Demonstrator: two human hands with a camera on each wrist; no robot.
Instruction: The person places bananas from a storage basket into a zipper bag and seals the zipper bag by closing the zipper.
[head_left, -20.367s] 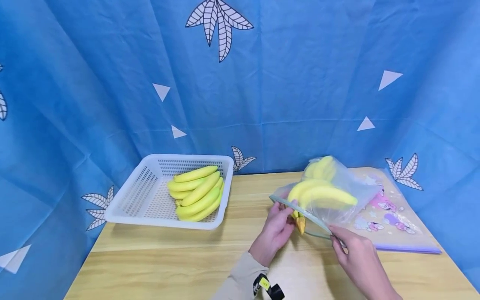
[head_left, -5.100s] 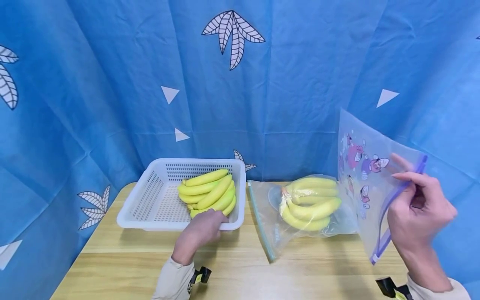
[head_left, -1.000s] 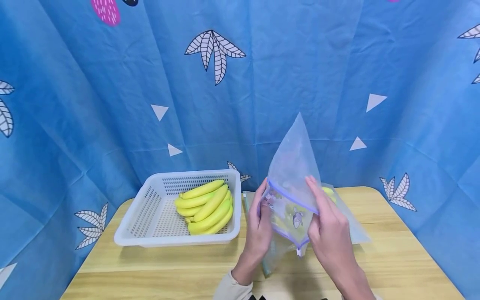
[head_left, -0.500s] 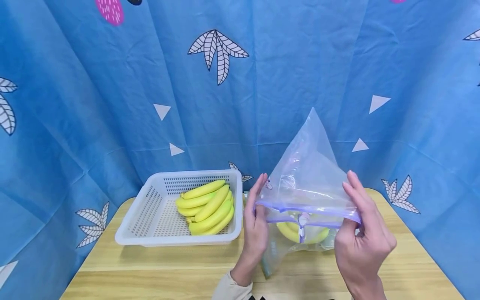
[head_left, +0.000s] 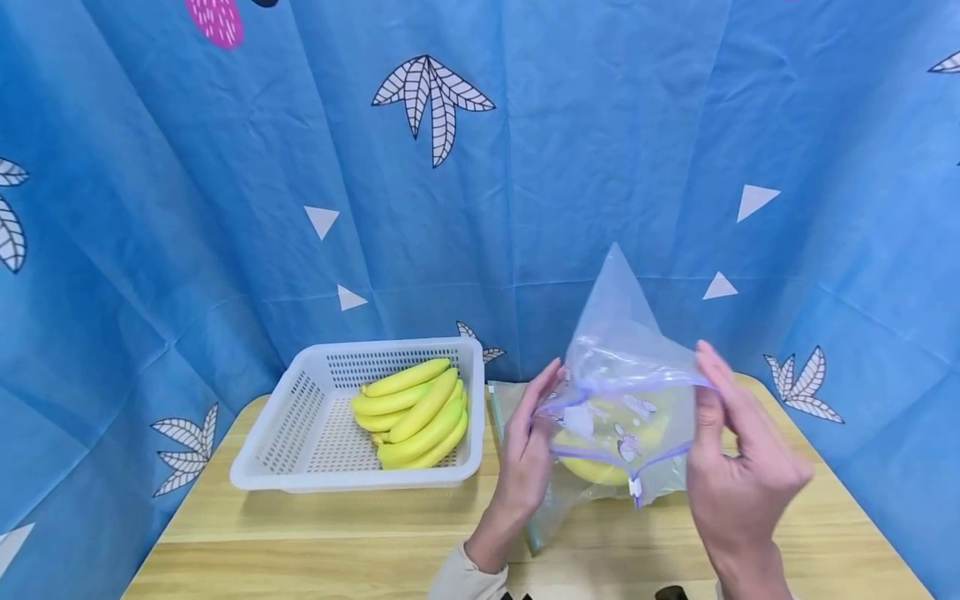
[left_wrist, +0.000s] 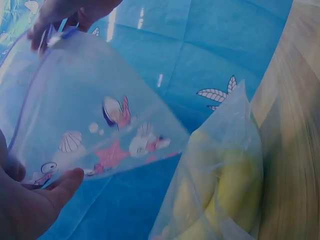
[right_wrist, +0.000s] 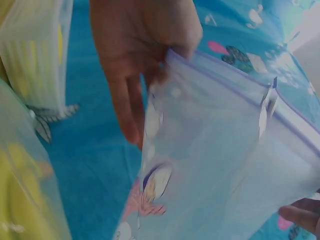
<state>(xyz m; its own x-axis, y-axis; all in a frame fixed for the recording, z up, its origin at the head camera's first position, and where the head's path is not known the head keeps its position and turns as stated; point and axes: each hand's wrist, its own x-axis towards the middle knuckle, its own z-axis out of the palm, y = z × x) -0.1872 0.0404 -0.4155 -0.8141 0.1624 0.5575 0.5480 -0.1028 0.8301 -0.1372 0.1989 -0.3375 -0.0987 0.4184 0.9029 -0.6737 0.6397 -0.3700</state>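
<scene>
High over the bench [head_left: 315,554], right of its middle, your left fingers [head_left: 531,404] and right fingers [head_left: 731,396] pinch opposite sides of a purple-rimmed bag [head_left: 626,358], seemingly to spread its mouth; near the far-left corner, a basket [head_left: 315,483] corrals bananas [head_left: 420,417].

The head view is bright, with soft light that seems to come from above. There is a soft shadow under the white basket [head_left: 360,483] and a pale shine low on the table [head_left: 600,575]. The clear bag [head_left: 626,367] has white shiny spots, and the right hand [head_left: 742,475] looks a bit smeary. Both wrist views are darker and foggy. White streaks shine on the blue cloth [left_wrist: 150,45] in the left one, and the right one glows white near its top right corner
</scene>
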